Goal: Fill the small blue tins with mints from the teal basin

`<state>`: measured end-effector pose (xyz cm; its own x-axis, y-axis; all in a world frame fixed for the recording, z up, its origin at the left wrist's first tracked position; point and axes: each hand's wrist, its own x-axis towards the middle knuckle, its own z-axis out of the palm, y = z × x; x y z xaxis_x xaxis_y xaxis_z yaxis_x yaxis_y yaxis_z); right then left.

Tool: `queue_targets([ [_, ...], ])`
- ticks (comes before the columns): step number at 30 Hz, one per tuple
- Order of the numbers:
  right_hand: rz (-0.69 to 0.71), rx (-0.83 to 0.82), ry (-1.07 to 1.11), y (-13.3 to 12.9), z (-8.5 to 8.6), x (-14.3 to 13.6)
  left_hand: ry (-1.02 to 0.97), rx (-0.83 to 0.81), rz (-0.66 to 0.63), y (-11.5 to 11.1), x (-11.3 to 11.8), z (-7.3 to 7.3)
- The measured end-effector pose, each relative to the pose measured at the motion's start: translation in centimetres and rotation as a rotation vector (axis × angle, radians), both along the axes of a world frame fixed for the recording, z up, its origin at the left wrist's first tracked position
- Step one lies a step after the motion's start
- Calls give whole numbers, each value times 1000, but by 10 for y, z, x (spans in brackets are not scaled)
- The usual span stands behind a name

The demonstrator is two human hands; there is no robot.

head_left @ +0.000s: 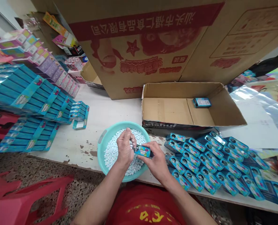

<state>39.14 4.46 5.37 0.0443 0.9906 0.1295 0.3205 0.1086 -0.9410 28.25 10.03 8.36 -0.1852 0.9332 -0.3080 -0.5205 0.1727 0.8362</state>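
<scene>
My left hand (125,147) is curled round some white candies above a turquoise basin (101,159). Small white pellet-like candies (110,153) fill the basin. Between the fingers and thumb of my right hand (156,157) is a small blue candy box (143,151), lying on its side with its end against my left hand. That end is partly hidden by my left fingers. To the right, several blue boxes with dark round openings (206,162) stand in tight rows on the table.
An open cardboard tray (167,112) behind the basin holds one blue box (202,102). A large carton (139,47) rises at the back. Stacked blue packs (28,93) and pink boxes (47,64) are at the left. A red stool (33,200) stands below on the floor.
</scene>
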Motion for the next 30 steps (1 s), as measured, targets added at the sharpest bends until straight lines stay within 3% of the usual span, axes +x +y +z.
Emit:
queue_targets([
  [7, -51, -112, 113, 2, -6, 10, -109, -57, -56, 13, -10, 3],
  [9, -97, -117, 125, 1, -7, 19, -53, -75, -70, 18, -21, -5],
  [12, -161, -98, 124, -3, -7, 40, 415, -65, -142, 27, -47, -40],
  [14, -201, -87, 90, -7, -8, 58, 932, -16, -291, 33, -64, -74],
  [16, -239, -88, 17, -10, -12, 75, 1305, 75, -434, 39, -73, -107],
  [18, -254, -102, -79, -12, -19, 88, 1501, 124, -528, 44, -70, -132],
  [20, -239, -116, -190, -10, -29, 96, 1600, 74, -553, 48, -57, -145],
  [25, -110, -163, -599, -1, -57, 91, 1581, -114, -654, 50, -26, -142],
  [30, -79, -187, -840, -1, -67, 81, 1396, -288, -735, 52, -25, -137],
])
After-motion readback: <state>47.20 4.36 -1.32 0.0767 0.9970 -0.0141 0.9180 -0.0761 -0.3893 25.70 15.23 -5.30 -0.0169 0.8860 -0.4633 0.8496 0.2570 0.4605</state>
